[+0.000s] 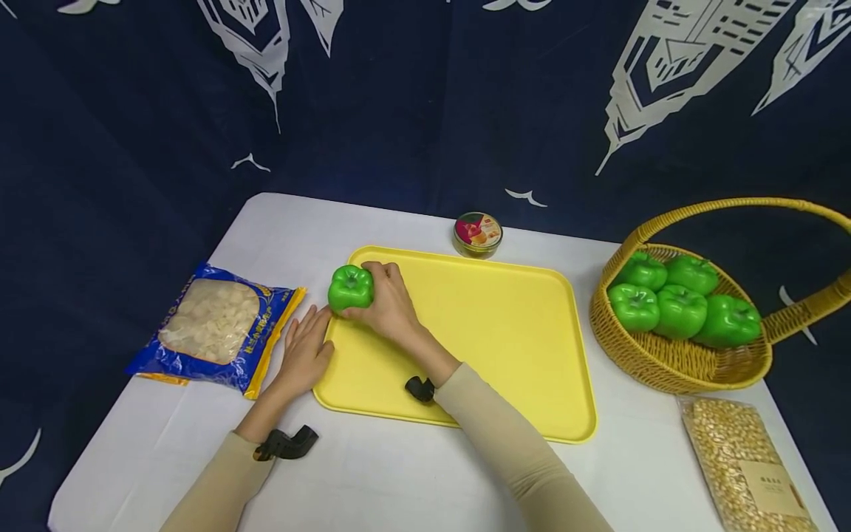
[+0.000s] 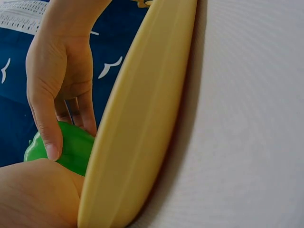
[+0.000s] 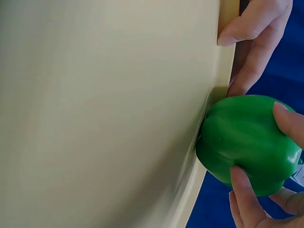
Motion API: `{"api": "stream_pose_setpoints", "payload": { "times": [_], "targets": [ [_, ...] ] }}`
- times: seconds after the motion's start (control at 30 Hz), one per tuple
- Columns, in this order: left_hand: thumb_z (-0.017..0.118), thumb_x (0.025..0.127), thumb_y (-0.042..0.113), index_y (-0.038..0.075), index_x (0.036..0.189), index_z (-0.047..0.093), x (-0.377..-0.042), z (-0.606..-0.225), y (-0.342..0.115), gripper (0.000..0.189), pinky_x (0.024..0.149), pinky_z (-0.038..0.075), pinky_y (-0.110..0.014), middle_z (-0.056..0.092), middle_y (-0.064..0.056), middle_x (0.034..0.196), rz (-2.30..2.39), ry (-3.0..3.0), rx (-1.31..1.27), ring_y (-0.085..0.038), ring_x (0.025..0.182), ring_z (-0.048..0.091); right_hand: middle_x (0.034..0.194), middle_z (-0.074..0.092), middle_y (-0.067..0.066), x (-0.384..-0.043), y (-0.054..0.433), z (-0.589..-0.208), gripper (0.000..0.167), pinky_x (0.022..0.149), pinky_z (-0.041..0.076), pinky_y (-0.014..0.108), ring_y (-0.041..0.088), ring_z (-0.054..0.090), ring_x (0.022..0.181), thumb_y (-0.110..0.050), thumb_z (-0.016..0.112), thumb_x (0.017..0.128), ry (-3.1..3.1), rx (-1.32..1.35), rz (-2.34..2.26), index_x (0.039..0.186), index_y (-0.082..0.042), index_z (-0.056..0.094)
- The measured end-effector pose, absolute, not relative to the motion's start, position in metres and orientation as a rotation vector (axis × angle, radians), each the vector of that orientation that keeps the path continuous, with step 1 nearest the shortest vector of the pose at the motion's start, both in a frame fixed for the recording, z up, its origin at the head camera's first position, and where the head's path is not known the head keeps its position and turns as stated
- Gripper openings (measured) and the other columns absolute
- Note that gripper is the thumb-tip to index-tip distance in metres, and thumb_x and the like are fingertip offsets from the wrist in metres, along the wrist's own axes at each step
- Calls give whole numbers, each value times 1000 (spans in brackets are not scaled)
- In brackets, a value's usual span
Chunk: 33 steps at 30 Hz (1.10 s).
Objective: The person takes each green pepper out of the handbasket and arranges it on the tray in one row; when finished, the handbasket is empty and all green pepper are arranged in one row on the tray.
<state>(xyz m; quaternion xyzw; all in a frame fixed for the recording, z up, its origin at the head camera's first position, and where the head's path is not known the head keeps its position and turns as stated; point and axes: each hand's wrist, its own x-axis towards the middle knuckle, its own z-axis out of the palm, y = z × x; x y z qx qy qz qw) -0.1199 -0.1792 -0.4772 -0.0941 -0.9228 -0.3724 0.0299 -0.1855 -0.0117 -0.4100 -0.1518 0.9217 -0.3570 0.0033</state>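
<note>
Green pepper (image 1: pixel 350 287): is being held at the left edge of the yellow tray (image 1: pixel 479 332), toward its far corner.
Right hand (image 1: pixel 391 304): is gripping the pepper between thumb and fingers, reaching across the tray.
Left hand (image 1: pixel 307 353): is lying with fingers extended along the tray's left edge, its thumb touching the rim, its fingertips pointing toward the pepper.
Blue bag (image 1: pixel 211 321): is lying left of the left hand.
Wicker basket (image 1: pixel 614 351): is standing right of the tray, holding more green peppers (image 1: pixel 681 310).
Round tin (image 1: pixel 477 234): is standing just behind the tray.
</note>
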Motion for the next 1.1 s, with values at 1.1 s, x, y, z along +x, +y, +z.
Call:
{"api": "stream_pose_setpoints", "payload": {
  "times": [1.1],
  "targets": [
    [44, 90, -3, -8, 147, 34, -118, -477, -177, 58, 117, -3, -60, 33, -29, 153, -1162, -2813, -305, -45, 148, 13, 130, 49, 17, -152, 124, -381, 82, 99, 49, 50, 36, 51, 116, -24, 86, 73, 2911, -699, -1336, 142, -6, 46]
  ]
}}
